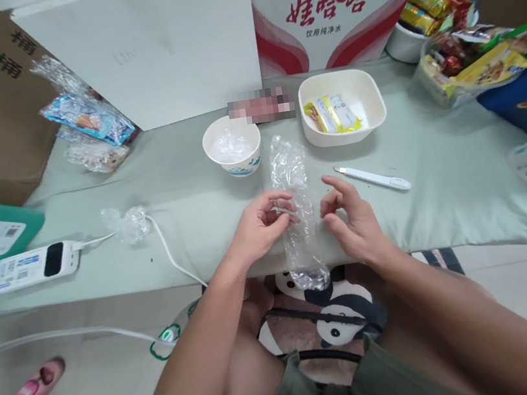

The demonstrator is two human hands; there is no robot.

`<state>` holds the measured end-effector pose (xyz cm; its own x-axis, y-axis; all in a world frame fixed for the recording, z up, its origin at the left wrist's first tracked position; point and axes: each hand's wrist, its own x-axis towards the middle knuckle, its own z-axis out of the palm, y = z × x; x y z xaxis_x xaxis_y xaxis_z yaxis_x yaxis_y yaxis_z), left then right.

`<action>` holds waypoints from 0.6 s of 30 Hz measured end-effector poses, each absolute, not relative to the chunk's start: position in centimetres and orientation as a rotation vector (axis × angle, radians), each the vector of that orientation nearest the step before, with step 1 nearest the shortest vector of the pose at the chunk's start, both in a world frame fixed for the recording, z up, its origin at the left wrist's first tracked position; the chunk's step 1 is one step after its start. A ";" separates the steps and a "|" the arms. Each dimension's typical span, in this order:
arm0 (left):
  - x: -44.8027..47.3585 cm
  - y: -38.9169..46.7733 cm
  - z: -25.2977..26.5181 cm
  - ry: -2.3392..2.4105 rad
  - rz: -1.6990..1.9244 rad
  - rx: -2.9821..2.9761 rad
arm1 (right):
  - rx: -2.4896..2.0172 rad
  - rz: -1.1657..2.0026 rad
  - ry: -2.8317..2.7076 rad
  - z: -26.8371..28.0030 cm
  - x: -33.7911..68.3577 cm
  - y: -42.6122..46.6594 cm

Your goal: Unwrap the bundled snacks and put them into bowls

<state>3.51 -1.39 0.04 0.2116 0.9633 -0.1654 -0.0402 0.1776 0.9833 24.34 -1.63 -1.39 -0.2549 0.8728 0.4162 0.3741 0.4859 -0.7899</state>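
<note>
Plastic sleeve (290,171), clear and crinkled, lies lengthwise on the green cloth (189,224) between the two hands, its near end poking past the near edge. The left hand (263,225) has its fingers loosely curled with thumb and fingertips apart, the tips over the sleeve's left border; whether they touch it I cannot tell. The right hand (352,219) is half-curled and empty, its fingers just right of the sleeve. Beyond lie a paper bowl (242,164) far left, a white tub (347,136) far right, and a white cutter (373,178) right.
</note>
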 end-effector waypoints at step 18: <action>3.1 -1.6 -0.8 1.253 1.025 1.782 | -1.008 0.923 -1.831 -0.9 23.7 -1.9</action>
<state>3.05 -1.56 -0.83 0.2122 0.9564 0.2007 0.3862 -0.2708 0.8818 23.75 -1.86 -0.94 -0.3326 0.8903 0.3111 0.2794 0.4081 -0.8691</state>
